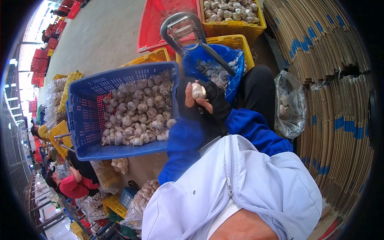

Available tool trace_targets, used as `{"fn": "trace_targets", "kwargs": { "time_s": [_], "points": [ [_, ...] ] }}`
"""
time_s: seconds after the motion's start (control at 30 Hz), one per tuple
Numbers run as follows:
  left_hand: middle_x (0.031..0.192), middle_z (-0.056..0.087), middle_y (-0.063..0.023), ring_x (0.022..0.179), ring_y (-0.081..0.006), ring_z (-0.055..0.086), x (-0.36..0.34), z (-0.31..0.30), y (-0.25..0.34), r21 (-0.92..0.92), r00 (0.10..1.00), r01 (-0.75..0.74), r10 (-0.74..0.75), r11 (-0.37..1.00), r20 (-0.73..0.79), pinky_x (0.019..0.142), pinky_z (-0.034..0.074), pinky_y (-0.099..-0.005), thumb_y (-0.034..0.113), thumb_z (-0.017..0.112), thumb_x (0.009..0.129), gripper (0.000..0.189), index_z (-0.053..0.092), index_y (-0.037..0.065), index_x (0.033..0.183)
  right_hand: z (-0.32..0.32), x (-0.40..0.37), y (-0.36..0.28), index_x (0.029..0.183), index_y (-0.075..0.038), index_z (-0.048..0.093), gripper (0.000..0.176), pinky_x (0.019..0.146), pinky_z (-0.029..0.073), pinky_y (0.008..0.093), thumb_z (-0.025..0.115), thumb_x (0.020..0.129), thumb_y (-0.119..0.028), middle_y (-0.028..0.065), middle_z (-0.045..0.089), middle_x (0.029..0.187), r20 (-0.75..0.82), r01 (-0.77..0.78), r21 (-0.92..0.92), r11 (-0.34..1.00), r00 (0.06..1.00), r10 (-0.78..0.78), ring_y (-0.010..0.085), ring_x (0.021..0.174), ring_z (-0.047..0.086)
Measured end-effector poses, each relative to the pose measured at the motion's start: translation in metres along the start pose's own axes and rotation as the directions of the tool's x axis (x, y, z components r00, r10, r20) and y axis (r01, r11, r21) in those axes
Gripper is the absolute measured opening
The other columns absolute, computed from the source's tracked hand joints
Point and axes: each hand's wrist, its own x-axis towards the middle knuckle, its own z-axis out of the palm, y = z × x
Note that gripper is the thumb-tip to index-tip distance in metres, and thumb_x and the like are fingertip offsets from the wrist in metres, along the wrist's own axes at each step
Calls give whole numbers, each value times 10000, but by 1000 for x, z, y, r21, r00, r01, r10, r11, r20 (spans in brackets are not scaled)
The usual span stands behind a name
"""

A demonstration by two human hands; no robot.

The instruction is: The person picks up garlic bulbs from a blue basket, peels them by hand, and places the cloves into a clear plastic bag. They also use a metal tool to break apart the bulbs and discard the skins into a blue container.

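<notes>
A pale garlic bulb (199,91) is held over my lap, in front of the blue bin. My right hand (216,97), in a dark glove with bare fingertips, is closed on its right and lower side. At the bulb's left side is my left hand (189,96), with a bare fingertip against it; the rest of that hand is dark and blurred. Left of my hands, a blue crate (120,153) holds many garlic bulbs. The blue bin (235,54) contains loose peelings, and a metal tool with a looped handle (181,17) stands over it.
Beyond the bin are a red crate (149,24) and a yellow crate (234,26) of garlic. Stacked flat cardboard (340,120) and a clear plastic bag (291,110) stand right. A person in red (74,186) sits at lower left, near bagged garlic (140,200).
</notes>
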Motion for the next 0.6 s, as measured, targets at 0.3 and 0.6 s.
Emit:
{"fn": "trace_targets", "kwargs": {
  "time_s": [0.3,0.6],
  "points": [
    [920,561,-148,841,-269,547,0,-7,13,-55,964,164,-149,985,219,776,444,-327,292,437,840,325,495,34,1028,15,6,7,824,-10,582,260,592,452,276,483,873,-245,68,603,731,-121,-361,630,688,829,546,165,611,560],
    [948,543,-136,901,-296,530,3,-7,42,-135,875,350,-272,927,400,820,432,-359,246,519,794,305,475,86,1050,-29,14,32,958,-114,516,253,743,478,365,446,879,-344,104,560,898,477,-473,853,-220,537,695,246,796,571]
  ]
}}
